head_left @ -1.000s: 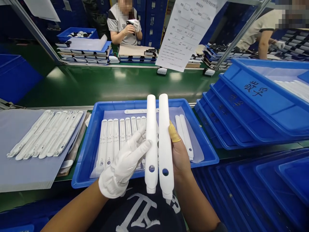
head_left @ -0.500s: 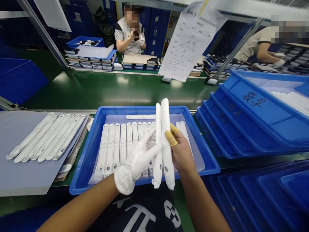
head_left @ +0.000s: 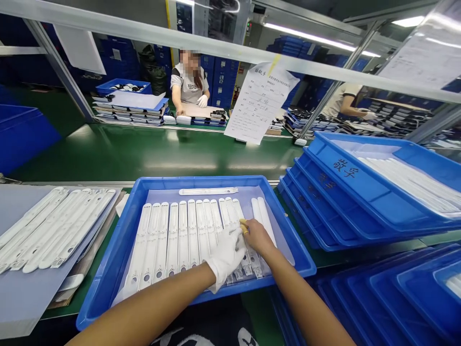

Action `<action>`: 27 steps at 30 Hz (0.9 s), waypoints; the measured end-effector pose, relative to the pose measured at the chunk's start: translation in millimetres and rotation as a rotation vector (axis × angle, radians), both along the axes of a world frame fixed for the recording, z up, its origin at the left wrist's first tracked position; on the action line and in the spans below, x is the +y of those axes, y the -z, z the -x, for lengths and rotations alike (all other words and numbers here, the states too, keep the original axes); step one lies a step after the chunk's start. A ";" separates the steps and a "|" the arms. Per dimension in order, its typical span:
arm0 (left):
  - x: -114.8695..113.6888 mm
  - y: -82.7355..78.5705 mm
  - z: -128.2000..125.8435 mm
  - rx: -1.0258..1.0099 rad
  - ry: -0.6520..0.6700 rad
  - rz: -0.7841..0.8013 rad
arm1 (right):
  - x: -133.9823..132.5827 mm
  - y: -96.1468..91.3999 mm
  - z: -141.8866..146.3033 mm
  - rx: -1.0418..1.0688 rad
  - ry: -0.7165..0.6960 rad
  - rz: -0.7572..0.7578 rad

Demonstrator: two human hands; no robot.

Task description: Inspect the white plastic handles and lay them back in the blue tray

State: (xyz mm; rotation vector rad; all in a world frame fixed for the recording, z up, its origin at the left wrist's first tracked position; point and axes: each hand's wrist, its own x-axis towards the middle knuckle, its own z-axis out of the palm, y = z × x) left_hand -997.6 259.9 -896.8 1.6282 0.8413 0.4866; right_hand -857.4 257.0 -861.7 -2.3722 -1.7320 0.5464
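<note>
Inside a blue tray (head_left: 144,185) lies a row of several long white plastic strips (head_left: 173,240), face up with small holes near their lower ends. My left hand (head_left: 227,254), in a white glove, is closed over strips toward the right of the row, its fingertips partly hidden. Against it, my right hand (head_left: 258,236), with yellow finger cots, pinches a white plastic strip (head_left: 255,264) at the row's right end. Two smooth strips (head_left: 264,216) lie farther right, and a single strip (head_left: 209,191) lies crosswise along the tray's far side.
More white strips (head_left: 57,226) rest on a sheet-covered stack at left. Stacked blue trays (head_left: 345,192) stand close on the right. A hanging paper (head_left: 261,103) and a metal rail cross the view ahead. Co-workers (head_left: 190,84) sit beyond the green bench (head_left: 151,151).
Both hands have lowered into the tray with the two strips that were held up, which now lie at the row's right end. The view has tilted upward.
</note>
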 end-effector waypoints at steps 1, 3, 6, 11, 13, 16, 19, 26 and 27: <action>-0.9 0.7 1.6 0.042 0.051 -0.079 | 0.3 -2.2 -0.6 -0.043 0.009 0.011; -2.5 1.5 3.8 0.120 0.172 -0.213 | 2.0 -6.9 -3.6 -0.149 0.053 0.014; -4.5 1.4 4.2 0.222 0.344 -0.336 | 4.1 -11.0 -9.8 -0.303 0.118 0.032; -4.9 -10.5 6.6 0.325 0.438 -0.437 | 5.6 -8.3 -9.7 -0.423 0.155 0.086; -5.7 -20.2 12.7 0.325 0.422 -0.462 | 7.9 -8.6 -9.2 -0.429 0.174 0.085; -11.3 -33.8 29.9 0.295 0.353 -0.484 | 12.2 -16.1 -14.5 -0.402 0.217 0.064; -21.1 -40.8 51.1 0.159 0.192 -0.391 | 12.1 -34.1 -18.9 -0.355 0.239 -0.018; -33.6 -63.3 61.5 -0.290 -0.104 0.162 | -14.5 -91.3 42.4 -0.141 0.060 -0.313; -34.6 -67.3 60.2 -0.395 -0.125 0.266 | -17.1 -95.2 53.0 -0.010 -0.028 -0.354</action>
